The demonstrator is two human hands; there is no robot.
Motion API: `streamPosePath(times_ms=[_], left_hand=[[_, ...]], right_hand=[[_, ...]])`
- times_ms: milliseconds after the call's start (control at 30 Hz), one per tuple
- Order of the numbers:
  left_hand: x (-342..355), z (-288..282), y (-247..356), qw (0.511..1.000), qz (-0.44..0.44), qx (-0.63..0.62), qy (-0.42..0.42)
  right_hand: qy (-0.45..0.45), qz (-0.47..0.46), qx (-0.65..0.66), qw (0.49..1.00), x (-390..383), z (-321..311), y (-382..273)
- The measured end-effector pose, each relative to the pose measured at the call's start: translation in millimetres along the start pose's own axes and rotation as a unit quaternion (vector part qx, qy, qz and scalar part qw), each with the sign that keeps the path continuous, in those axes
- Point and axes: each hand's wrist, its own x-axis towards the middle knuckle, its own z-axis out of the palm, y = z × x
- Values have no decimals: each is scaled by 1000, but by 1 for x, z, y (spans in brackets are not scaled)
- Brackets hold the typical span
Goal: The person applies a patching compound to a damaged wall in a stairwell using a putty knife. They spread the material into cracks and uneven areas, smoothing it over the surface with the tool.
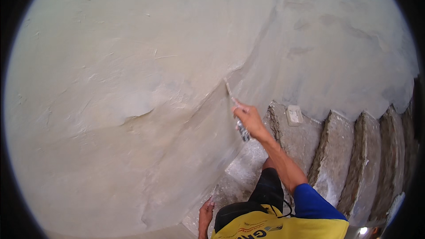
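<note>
My right hand [248,118] is closed round the handle of a putty knife [229,89], reaching up to the wall. The narrow pale blade touches the wall [110,75] beside a ragged edge in its coating, and the speckled handle end sticks out below my fist. Low down by my body, my left hand [206,212] has its fingers closed on a thin, pale, flat tool [214,190]; its kind cannot be made out. Whitish filler with ridges and streaks covers the wall, and a darker grey band runs diagonally past the blade.
Rough concrete stairs [338,155] with crumbly edges run along the wall on my right. On one step, against the wall, rests a small white plastic tub [294,115] with pale residue. White-spattered floor [248,161] lies near my leg.
</note>
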Motion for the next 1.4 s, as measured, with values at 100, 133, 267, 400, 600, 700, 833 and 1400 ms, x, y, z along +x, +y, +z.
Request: streamPosePath(times_ms=[100, 133, 267, 400, 600, 700, 833, 1400], left_hand=[[0, -7, -8, 1000, 8, -1, 10], [1, -9, -12, 1000, 20, 4, 15], [-4, -13, -4, 999, 25, -18, 15], [-9, -15, -4, 999, 29, 2, 20], [-21, -20, 9, 1000, 24, -4, 17], [-20, -23, 22, 999, 34, -9, 16], [-11, -17, 23, 997, 64, -35, 14], [-75, -11, 32, 989, 13, -120, 87]], right_hand=[[-52, 5, -35, 998, -37, 35, -1], [-87, 39, -35, 995, -49, 42, -4], [-196, -15, -88, 977, -88, 48, 2], [-256, 128, 103, 953, -118, 25, 4], [-147, 189, 300, 923, -144, 0, 52], [-139, 183, 324, 918, -150, -11, 79], [-86, 184, 335, 920, -157, -21, 89], [-155, 116, 309, 931, -176, 17, 55]])
